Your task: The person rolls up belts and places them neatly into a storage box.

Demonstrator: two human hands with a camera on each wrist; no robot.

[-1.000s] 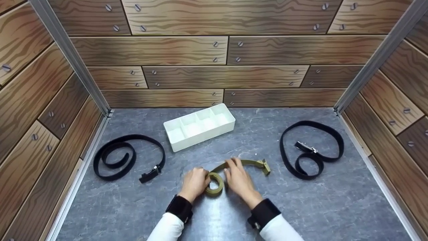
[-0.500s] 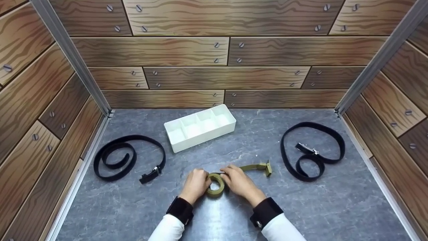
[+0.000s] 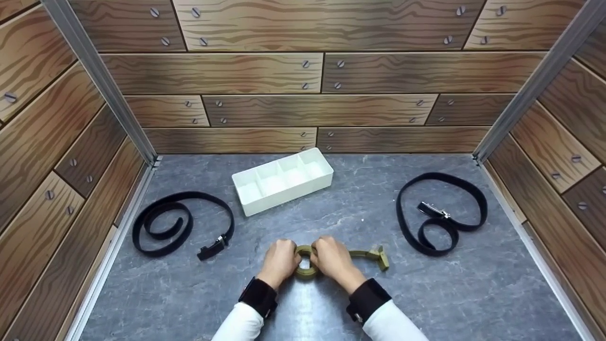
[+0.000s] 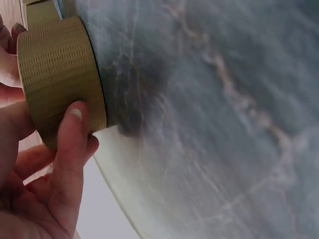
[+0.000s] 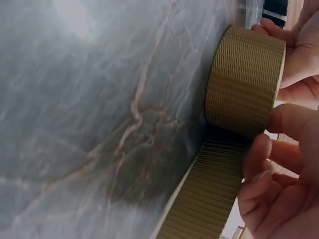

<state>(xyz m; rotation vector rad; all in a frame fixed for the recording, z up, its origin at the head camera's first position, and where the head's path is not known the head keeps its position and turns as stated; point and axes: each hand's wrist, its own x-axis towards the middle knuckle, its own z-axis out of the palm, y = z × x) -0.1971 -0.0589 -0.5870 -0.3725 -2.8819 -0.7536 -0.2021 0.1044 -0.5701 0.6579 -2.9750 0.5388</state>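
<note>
An olive-green webbing belt (image 3: 306,273) stands on its edge on the grey surface, wound into a round coil between the two hands. My left hand (image 3: 278,260) grips the coil's left side, and in the left wrist view its thumb presses the outer layer of the coil (image 4: 62,69). On the right side my right hand (image 3: 333,259) pinches the belt where the straight strip (image 5: 202,194) leaves the coil (image 5: 245,74). Beyond that hand the loose end runs rightward to an olive buckle (image 3: 382,258). Part of the strip is hidden behind the right hand.
A white tray (image 3: 289,193) with several compartments stands behind the hands. One black belt (image 3: 165,193) lies loosely coiled on the left with its buckle toward the middle; another black belt (image 3: 484,208) lies looped on the right. Wood-patterned walls (image 3: 265,111) enclose the surface.
My right hand has drawn back from the strip to the coil, its fingers closing in. The buckle end has swung toward me and slightly right. The left hand has stayed at the coil.
</note>
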